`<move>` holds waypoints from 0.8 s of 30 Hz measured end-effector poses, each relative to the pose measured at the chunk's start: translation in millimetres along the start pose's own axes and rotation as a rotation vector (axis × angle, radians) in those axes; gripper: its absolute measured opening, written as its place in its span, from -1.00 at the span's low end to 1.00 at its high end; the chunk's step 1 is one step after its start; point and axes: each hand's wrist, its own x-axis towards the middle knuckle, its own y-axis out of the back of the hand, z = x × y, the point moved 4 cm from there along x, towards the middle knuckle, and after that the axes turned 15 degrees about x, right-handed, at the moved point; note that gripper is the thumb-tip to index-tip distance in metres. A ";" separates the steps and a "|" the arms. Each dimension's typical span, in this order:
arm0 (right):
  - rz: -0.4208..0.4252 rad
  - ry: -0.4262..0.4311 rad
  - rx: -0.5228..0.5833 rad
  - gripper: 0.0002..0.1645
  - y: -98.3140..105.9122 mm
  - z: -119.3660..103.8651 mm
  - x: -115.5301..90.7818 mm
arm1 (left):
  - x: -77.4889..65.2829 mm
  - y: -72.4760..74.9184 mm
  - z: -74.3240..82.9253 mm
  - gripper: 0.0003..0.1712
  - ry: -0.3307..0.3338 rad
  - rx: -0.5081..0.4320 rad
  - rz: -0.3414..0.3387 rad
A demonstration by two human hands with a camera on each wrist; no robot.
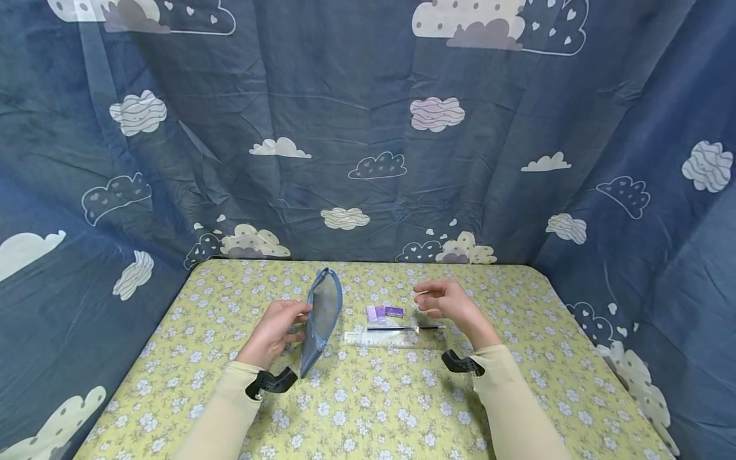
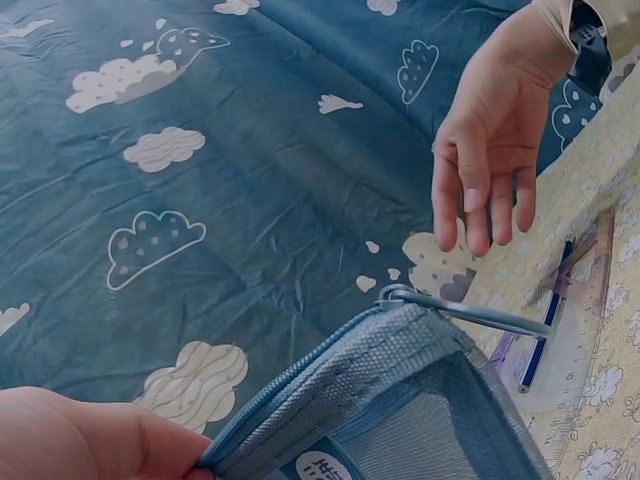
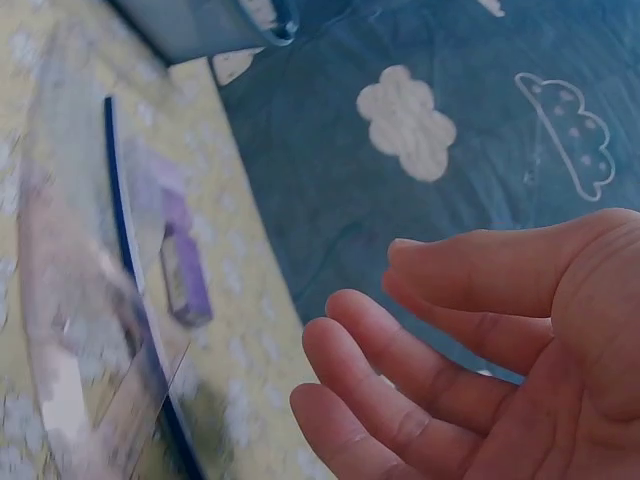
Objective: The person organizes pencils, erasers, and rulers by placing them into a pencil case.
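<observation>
My left hand [image 1: 275, 330] pinches the edge of a blue mesh zip pouch [image 1: 323, 319], thumb on one side and fingers on the other. The pouch stands tilted on its narrow side, its mouth gaping. In the left wrist view its zipper [image 2: 490, 318] hangs loose at the corner. To the right, my right hand [image 1: 451, 305] hovers with loosely bent fingers and nothing between them. Left of and below that hand lie a dark blue pencil [image 1: 402, 328], a clear ruler [image 1: 397, 340], a small purple eraser [image 1: 393, 312] and a pale purple piece [image 1: 375, 314].
A yellow floral cloth [image 1: 368, 415] covers the table. Blue cloud-printed curtains [image 1: 345, 160] rise at its back and sides. Each wrist carries a black camera mount, one on the left sleeve [image 1: 215, 409] and one on the right sleeve [image 1: 512, 396].
</observation>
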 end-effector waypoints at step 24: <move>-0.075 0.111 -0.278 -0.46 31.1 25.7 3.4 | 2.4 1.5 -1.8 -0.83 0.010 -0.027 0.003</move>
